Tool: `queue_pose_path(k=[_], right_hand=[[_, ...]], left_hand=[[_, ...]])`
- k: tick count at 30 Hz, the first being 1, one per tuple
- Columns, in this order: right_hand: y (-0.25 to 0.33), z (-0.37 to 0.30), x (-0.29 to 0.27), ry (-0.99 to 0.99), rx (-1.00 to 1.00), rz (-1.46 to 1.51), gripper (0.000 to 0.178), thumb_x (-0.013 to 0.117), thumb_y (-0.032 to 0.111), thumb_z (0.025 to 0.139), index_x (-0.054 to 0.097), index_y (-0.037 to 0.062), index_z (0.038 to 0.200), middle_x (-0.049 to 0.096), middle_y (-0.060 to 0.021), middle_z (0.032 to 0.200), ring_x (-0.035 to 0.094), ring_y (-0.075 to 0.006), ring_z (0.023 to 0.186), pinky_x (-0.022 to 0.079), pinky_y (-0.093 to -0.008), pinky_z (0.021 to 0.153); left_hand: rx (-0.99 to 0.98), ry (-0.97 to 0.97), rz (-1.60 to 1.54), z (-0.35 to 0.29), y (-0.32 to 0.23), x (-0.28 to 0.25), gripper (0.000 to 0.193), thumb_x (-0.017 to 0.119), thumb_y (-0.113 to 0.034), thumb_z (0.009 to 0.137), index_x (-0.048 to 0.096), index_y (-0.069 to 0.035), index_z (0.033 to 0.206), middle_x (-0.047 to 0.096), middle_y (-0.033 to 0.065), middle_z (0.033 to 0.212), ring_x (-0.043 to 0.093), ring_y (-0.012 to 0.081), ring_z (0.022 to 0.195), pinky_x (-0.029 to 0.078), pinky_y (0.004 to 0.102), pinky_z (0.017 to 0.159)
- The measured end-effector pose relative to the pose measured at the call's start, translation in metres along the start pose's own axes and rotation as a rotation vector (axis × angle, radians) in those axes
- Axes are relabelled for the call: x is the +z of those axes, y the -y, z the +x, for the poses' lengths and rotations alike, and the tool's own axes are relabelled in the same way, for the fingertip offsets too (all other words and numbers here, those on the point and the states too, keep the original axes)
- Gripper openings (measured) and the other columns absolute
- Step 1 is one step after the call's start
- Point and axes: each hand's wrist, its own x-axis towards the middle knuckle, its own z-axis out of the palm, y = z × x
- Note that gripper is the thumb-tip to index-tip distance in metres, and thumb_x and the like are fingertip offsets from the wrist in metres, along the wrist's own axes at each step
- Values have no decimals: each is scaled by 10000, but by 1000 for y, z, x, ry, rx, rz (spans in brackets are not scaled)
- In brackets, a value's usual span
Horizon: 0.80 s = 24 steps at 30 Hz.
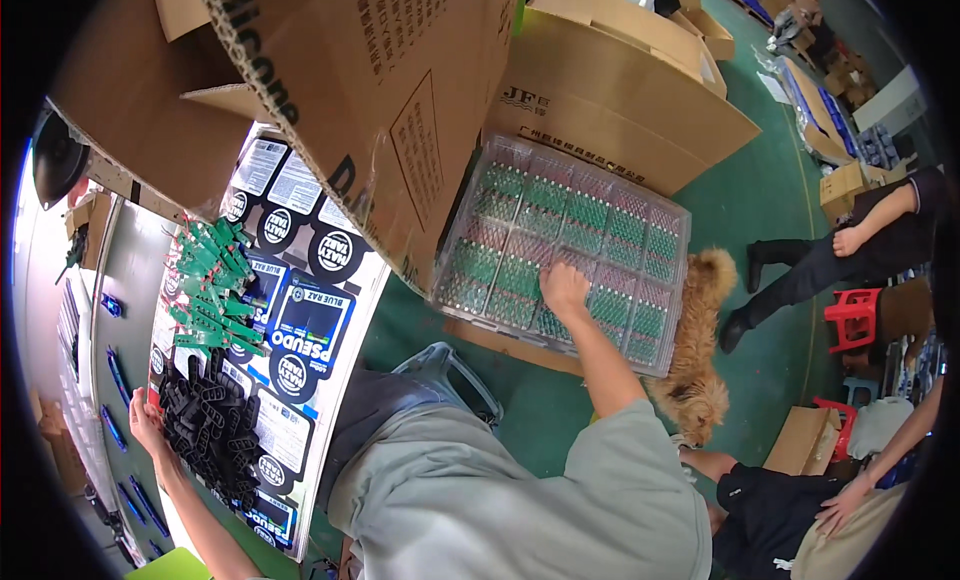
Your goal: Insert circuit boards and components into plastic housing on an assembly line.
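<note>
At the left edge of the worktable my left hand (147, 421) is beside a heap of black plastic parts (212, 420). Its fingers are curled, with a bit of red at the tips that is too small to name. My right hand (566, 286) reaches down into a clear plastic tray (672, 352) on my right, fingers bent together. Rows of small green and pink-topped parts (520, 277) fill the tray's compartments. What the right fingertips grip is hidden under the hand. A pile of green boards with wires (213, 270) lies beyond the black parts.
An open cardboard box (620, 120) stands behind the tray, and large box flaps (390, 90) rise between tray and table. A fluffy tan dog (700, 345) is right of the tray. Two people sit at the right. A grey-blue stool (450, 375) stands near my legs.
</note>
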Motion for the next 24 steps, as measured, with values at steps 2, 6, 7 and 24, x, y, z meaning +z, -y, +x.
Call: queue_pose_path(k=[2, 6, 7, 24], right_hand=[[-7, -1, 11, -37, 43, 41, 370, 616, 364, 926, 705, 12, 995, 717, -263, 961, 693, -448, 943, 540, -552, 825], [-8, 6, 20, -34, 29, 41, 378, 589, 347, 935, 736, -2, 932, 713, -275, 972, 689, -458, 937, 539, -561, 825], [-7, 4, 18, -60, 44, 51, 389, 581, 344, 937, 741, -10, 912, 711, -279, 971, 687, -463, 936, 536, -563, 834], [9, -145, -141, -141, -162, 113, 305, 609, 286, 875, 698, -1, 823, 671, -275, 798, 648, -488, 808, 499, -574, 738]], left_hand=[[-23, 9, 10, 2, 0, 7, 282, 594, -273, 1026, 680, -34, 1147, 424, -89, 582, 310, -13, 446, 185, 194, 399], [2, 10, 7, 7, 10, -9, 293, 599, -278, 1023, 672, -32, 1164, 437, -87, 586, 311, -13, 444, 184, 193, 395], [2, 6, 14, 4, 7, -3, 297, 602, -283, 1021, 670, -32, 1165, 443, -85, 590, 309, -12, 443, 187, 191, 396], [402, 1001, 67, -340, -211, 97, 334, 754, -199, 809, 695, 25, 1049, 714, 153, 886, 698, 274, 868, 542, 364, 818]])
